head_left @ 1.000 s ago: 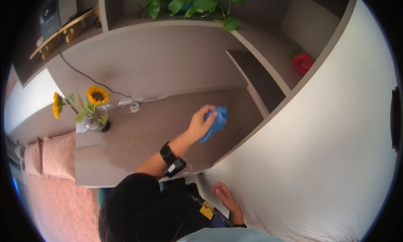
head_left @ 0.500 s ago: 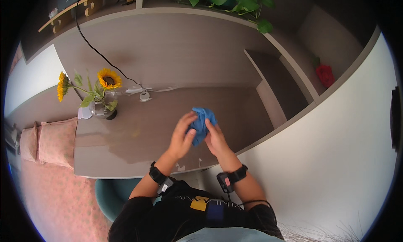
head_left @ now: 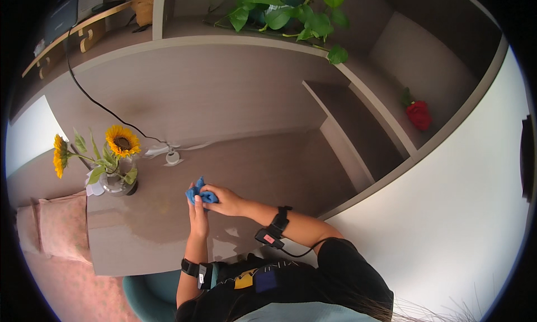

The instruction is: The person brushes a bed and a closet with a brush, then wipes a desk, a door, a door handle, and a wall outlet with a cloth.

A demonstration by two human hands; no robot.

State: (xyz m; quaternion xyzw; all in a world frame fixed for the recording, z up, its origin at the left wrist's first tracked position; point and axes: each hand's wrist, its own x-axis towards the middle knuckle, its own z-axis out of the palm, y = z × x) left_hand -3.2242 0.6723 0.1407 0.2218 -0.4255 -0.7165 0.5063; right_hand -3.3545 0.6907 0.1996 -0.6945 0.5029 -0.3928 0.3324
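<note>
A bunched blue cloth (head_left: 208,197) is held between my two hands above the grey-brown desk (head_left: 162,227). My left hand (head_left: 198,220) reaches up from below, its thumb and fingers closed on the cloth's lower left side. From the right, my right hand (head_left: 228,202) grips the cloth's other side, fingers folded around it. Part of the cloth is covered by my fingers. Black straps with small devices are on both my forearms.
Left on the desk stands a glass vase (head_left: 114,183) with sunflowers (head_left: 122,141). A round white socket (head_left: 172,157) with a black cable sits near the back panel. At right are a low shelf (head_left: 358,129) and a red flower (head_left: 418,115). A teal chair (head_left: 140,294) stands below the front edge.
Both my hands have moved left in the view with the blue cloth, which is now more tightly bunched. My right forearm now reaches across from the right. The view itself has shifted.
</note>
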